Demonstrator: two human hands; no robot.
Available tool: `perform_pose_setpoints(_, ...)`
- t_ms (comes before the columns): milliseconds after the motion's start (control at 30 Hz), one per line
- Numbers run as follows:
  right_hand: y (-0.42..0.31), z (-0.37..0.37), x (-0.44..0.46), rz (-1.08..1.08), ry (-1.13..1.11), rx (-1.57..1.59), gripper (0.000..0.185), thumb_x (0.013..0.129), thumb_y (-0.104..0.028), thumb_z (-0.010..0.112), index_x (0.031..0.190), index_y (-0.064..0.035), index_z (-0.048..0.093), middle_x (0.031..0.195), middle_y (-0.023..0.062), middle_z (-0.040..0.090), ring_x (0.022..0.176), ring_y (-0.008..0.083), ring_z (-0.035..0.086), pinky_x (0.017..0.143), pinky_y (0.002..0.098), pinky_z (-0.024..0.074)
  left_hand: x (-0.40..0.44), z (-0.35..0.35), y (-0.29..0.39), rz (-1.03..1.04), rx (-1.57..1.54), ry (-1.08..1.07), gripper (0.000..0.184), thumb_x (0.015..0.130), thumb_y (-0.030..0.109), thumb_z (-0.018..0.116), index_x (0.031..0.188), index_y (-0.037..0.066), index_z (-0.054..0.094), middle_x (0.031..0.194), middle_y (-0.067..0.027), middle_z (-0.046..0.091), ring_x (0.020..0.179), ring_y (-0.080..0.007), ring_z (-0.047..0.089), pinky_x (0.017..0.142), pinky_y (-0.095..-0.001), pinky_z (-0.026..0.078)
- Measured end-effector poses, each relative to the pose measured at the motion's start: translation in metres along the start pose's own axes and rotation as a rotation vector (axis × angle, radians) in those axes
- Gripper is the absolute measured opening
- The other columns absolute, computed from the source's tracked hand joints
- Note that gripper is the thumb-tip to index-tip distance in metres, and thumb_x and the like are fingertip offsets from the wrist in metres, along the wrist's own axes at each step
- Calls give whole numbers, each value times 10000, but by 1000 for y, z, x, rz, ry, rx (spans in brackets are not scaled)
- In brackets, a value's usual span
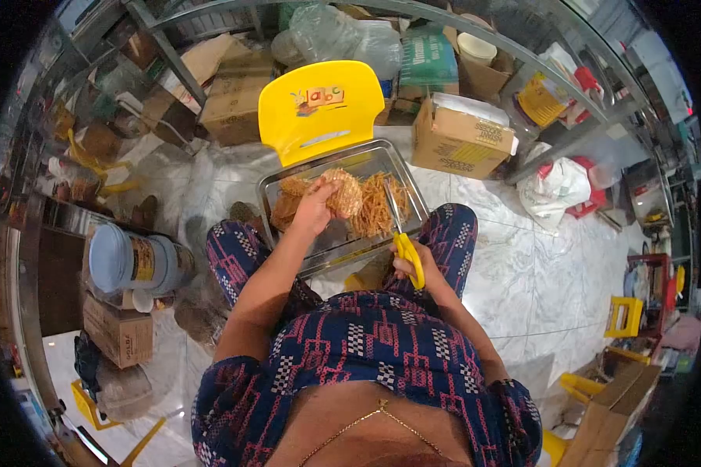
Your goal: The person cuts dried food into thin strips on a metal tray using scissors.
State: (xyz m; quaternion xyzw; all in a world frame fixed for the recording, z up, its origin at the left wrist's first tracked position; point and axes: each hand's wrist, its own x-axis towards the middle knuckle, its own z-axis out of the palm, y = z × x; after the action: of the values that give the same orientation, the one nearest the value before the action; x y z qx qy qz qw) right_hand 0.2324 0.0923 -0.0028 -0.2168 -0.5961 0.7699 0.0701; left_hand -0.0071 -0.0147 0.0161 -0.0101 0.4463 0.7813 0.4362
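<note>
Taking the middle of the metal tray [329,240] as the clock's centre, the left hand [313,208] sits toward 9 o'clock over it, its grip closed, thumb and fingers clamped on a tan, crinkled round piece [344,194] held near the middle. The right hand [428,266], at 4 o'clock, has its grip wrapped around the yellow handles of the scissors [407,253]. Their metal blades point toward 12, over the tray's 3 o'clock side; whether they are apart or together is hard to tell.

Beneath the blades lies a heap of thin tan strips [374,214]. Further brownish pieces [286,204] lie in the tray at 9 o'clock, partly hidden by the left hand. The person sits at 6 o'clock with patterned knees on either side of the tray.

A yellow chair back [322,121] stands at 12, just beyond the tray's far rim. On the floor, a cardboard box [459,148] is near at 2 o'clock and a white bag [551,191] well apart at 3. A blue bucket [110,257] stands between 8 and 9.
</note>
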Motion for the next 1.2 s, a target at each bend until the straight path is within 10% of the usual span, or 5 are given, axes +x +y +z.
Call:
perform_pose_setpoints(300,38,9,19,68,-156,30,728,732,-626,448,1101,2,424,766,42,508,619,142,531,572,244,446,0,0,-5,-1,118,-204,258,773,133,574,1012,96,486,904,-47,571,740,-194,605,471,-350,528)
perform_pose_setpoints(1200,34,19,13,72,-103,16,274,837,-308,498,940,-60,448,672,0,452,505,86,469,450,215,430,4,-8,-39,-15,198,-214,188,786,43,506,971,61,481,871,-54,549,713,-218,599,503,-403,542)
